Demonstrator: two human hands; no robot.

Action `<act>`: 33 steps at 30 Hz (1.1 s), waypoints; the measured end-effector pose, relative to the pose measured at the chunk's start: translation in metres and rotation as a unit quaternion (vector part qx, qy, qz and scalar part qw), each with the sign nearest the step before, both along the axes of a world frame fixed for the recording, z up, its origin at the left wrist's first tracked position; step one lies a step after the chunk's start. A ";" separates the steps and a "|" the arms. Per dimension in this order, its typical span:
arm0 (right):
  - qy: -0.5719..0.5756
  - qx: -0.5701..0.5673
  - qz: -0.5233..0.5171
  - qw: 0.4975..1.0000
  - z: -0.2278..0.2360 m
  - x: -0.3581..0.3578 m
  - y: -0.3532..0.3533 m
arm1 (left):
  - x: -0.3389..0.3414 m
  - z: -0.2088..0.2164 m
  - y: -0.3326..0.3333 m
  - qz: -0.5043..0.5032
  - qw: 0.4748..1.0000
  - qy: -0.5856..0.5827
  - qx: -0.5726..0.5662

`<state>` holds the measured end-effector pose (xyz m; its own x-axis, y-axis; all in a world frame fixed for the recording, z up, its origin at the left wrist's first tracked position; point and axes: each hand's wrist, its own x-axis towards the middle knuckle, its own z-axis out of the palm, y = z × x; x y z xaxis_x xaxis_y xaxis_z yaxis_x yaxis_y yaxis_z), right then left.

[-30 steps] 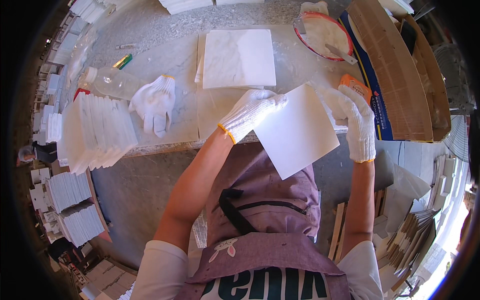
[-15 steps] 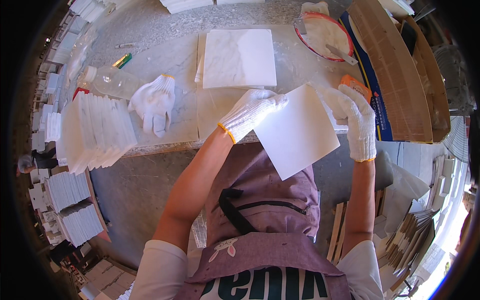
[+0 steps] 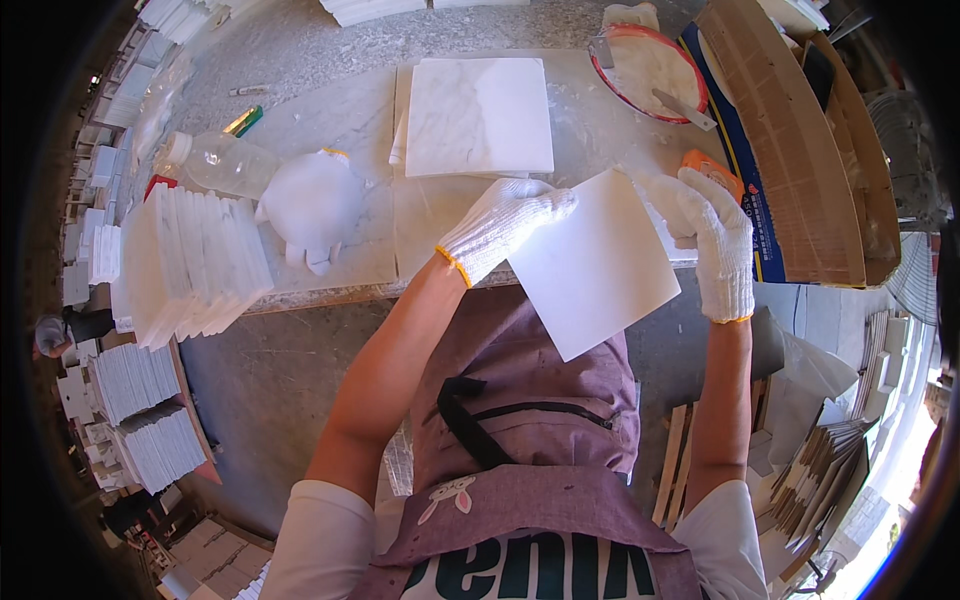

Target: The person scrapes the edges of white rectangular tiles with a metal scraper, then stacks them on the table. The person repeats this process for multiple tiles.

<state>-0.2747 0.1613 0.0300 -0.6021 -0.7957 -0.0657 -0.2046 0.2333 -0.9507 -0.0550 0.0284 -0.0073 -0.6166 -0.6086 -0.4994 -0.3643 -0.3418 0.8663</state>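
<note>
My left hand, in a white knit glove with a yellow cuff, is closed on the upper left edge of a square white tile. The tile is tilted in front of my apron, its plain pale face toward me. Just right of the tile's upper corner is my right hand, gloved alike, fingers loosely bent and apart; nothing shows in it. Beyond my left hand, a short stack of white marble-look tiles lies on the worktable. A loose white glove, puffed out, lies to the left.
Upright white tiles stand at the table's left edge, near a clear plastic bottle and a green cutter. A red-rimmed bowl of white powder carries a scraper. A cardboard box borders the right side.
The loose glove on the table has swollen from flat fingers to a rounded, puffed shape. My hands and the held tile have hardly moved.
</note>
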 end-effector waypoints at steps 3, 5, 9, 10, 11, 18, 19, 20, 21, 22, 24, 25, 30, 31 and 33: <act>0.002 0.002 -0.002 1.000 0.001 0.000 0.000 | 0.000 -0.002 0.000 0.003 1.000 0.006 0.003; 0.004 0.003 -0.001 1.000 0.002 0.000 0.000 | 0.000 -0.001 0.001 0.005 1.000 0.008 0.008; 0.007 -0.001 -0.003 1.000 0.002 0.000 0.000 | 0.001 -0.004 -0.001 -0.009 1.000 0.023 0.008; 0.007 -0.003 -0.006 1.000 0.001 0.000 0.000 | 0.001 -0.001 -0.001 -0.008 1.000 0.020 0.008; 0.001 -0.002 -0.004 1.000 0.003 0.001 -0.001 | 0.002 0.001 0.000 -0.007 1.000 0.018 0.009; -0.294 -0.107 0.065 0.947 -0.005 -0.011 -0.002 | -0.001 0.007 0.001 0.003 1.000 -0.007 0.023; -0.369 -0.130 0.087 0.916 -0.002 -0.009 -0.004 | 0.000 0.004 0.001 0.003 1.000 0.009 0.028; -0.400 -0.137 0.104 0.900 0.004 -0.003 -0.008 | 0.002 0.001 0.001 0.005 0.999 0.022 0.030; -0.429 -0.143 0.120 0.884 0.016 0.008 -0.012 | 0.003 0.002 0.001 0.003 0.999 0.039 0.027; -0.457 -0.149 0.136 0.866 0.025 0.016 -0.017 | 0.004 -0.001 0.001 -0.001 0.999 0.042 0.025; -0.484 -0.151 0.189 0.841 0.036 0.029 -0.032 | 0.003 -0.003 -0.001 -0.008 0.999 0.046 0.018; -0.488 -0.148 0.208 0.834 0.040 0.037 -0.041 | 0.004 -0.002 0.000 -0.013 0.999 0.034 -0.003; -0.450 -0.138 0.306 0.828 0.053 0.076 -0.097 | 0.000 -0.014 0.002 -0.013 0.993 0.095 -0.075; -0.420 -0.123 0.316 0.842 0.055 0.088 -0.110 | 0.000 -0.030 0.001 -0.016 0.988 0.092 -0.124; -0.248 -0.089 0.361 0.895 0.052 0.104 -0.135 | -0.004 -0.040 -0.001 -0.050 0.964 0.098 -0.241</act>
